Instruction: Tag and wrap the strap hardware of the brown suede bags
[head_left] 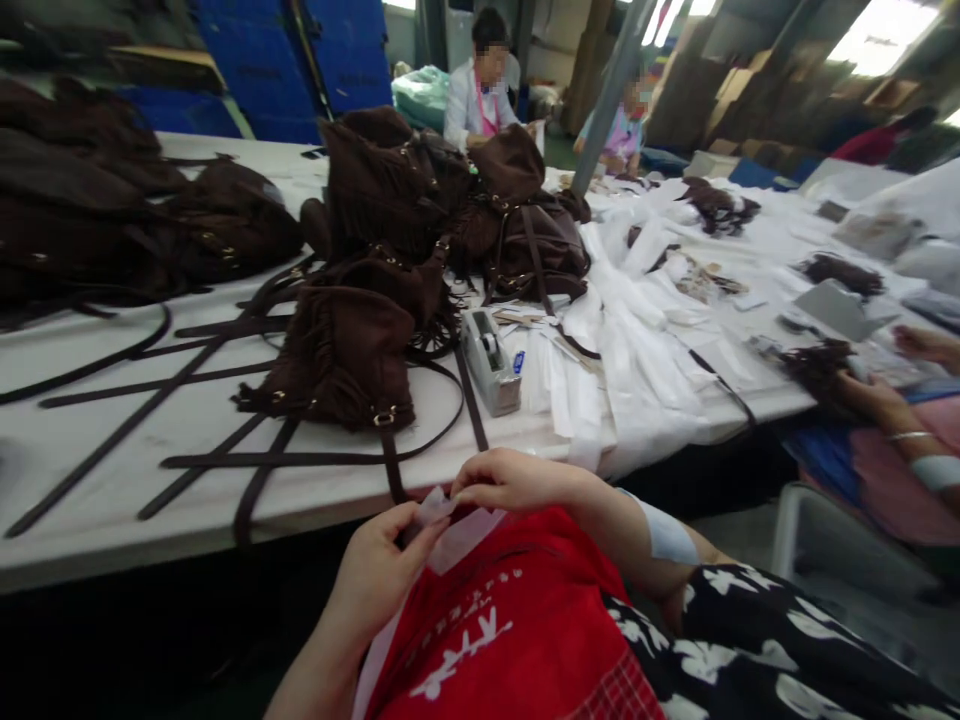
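Observation:
Just above the lap, my left hand (379, 565) pinches a thin translucent white wrapping strip (454, 540) between thumb and fingers. My right hand (514, 480) is closed on the same strip, its fingertips close to those of my left hand. Whether something lies inside the strip is hidden by the fingers. A dark brown strap (391, 462) runs over the table edge toward my hands from a brown fringed handbag (349, 350) with gold-coloured fittings; whether it reaches my fingers I cannot tell. Below lies a red apron (480, 620) with white lettering.
Several brown bags (397, 180) crowd the white-covered table (82, 470). A grey tape dispenser (491, 360) stands near the front edge, beside a heap of white wrapping strips (637, 340). At right, a co-worker's hands (874, 395) hold brown fringe; a grey bin (825, 560) stands below.

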